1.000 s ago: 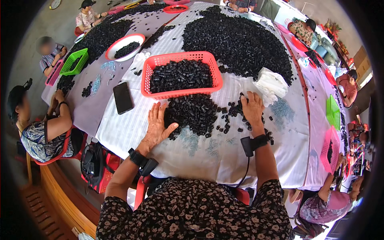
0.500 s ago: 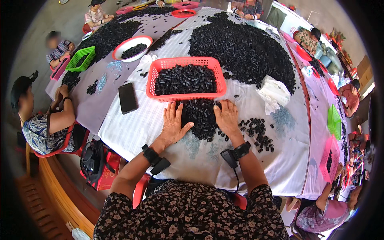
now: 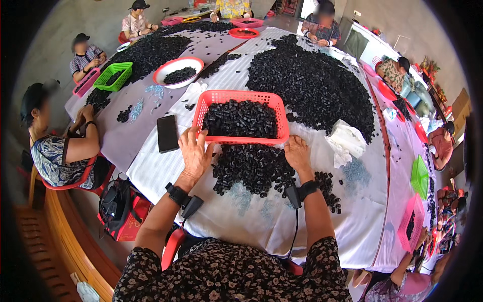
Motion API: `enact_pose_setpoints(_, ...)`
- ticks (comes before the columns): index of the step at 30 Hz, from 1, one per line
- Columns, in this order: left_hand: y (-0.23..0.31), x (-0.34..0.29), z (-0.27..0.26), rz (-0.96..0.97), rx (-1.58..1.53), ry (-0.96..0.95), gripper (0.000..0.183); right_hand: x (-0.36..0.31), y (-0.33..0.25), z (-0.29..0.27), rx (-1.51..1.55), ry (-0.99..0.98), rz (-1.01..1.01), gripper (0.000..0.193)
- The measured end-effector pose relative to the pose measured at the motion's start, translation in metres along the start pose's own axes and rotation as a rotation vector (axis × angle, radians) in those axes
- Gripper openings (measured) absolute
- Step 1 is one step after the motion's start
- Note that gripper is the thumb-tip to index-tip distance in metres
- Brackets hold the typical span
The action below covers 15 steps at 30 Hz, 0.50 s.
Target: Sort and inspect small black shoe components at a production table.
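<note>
A coral-red plastic basket [image 3: 241, 140] full of small black cylindrical parts [image 3: 240, 118] stands in front of me. My left hand [image 3: 195, 152] is at its near left corner, fingers apart and slightly bent, the tips by the wall. At the near right corner is my right hand [image 3: 298, 153], its fingers stretched toward the basket's side. Neither hand visibly grips anything; whether the fingertips press on the basket is hard to see. Between my hands and the basket's near side lies a loose heap of the same black parts [image 3: 246, 168].
A dark phone [image 3: 167, 134] lies left of the basket, a crumpled white plastic bag [image 3: 347, 140] to the right. Beyond spreads a large pile of black parts [image 3: 307, 85]. A red-rimmed white basin [image 3: 200, 82] and green basket [image 3: 109, 83] stand farther left. Several people sit around the table.
My hands have moved from the sides of the loose heap out to the basket's near corners. More of the heap now shows between them. The whole view has shifted slightly downward.
</note>
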<state>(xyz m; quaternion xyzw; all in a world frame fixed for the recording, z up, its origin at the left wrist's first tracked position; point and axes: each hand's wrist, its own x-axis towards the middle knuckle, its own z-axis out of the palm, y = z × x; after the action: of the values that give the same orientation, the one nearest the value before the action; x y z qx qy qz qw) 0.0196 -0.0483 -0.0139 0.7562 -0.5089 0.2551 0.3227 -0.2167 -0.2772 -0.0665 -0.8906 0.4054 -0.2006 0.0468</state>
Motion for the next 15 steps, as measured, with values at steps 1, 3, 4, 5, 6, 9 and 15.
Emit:
enact_pose_setpoints(1,0.001,0.007,-0.003,0.085,0.033,0.075,0.037,0.001,0.0,0.004,0.001,0.002,-0.006,0.038)
enact_pose_setpoints(3,-0.009,0.004,0.012,0.073,-0.026,-0.005,0.036,0.003,-0.002,0.013,0.068,0.039,-0.089,0.038)
enact_pose_setpoints(4,-0.016,0.0,0.018,0.078,-0.056,-0.061,0.034,0.003,-0.011,0.012,0.039,0.007,-0.088,0.038)
enact_pose_setpoints(5,-0.02,-0.003,0.021,0.084,-0.091,-0.118,0.032,0.002,-0.018,0.006,0.045,0.004,-0.102,0.038)
enact_pose_setpoints(6,-0.023,-0.004,0.024,0.09,-0.137,-0.073,0.029,0.001,-0.024,0.0,0.067,-0.018,-0.064,0.038)
enact_pose_setpoints(9,-0.017,0.0,0.024,0.112,-0.118,-0.041,0.028,-0.005,-0.018,-0.005,0.096,-0.047,-0.033,0.037)
enact_pose_setpoints(15,-0.014,-0.001,0.023,0.071,-0.101,-0.08,0.028,-0.028,-0.033,-0.002,0.247,0.003,-0.106,0.034)
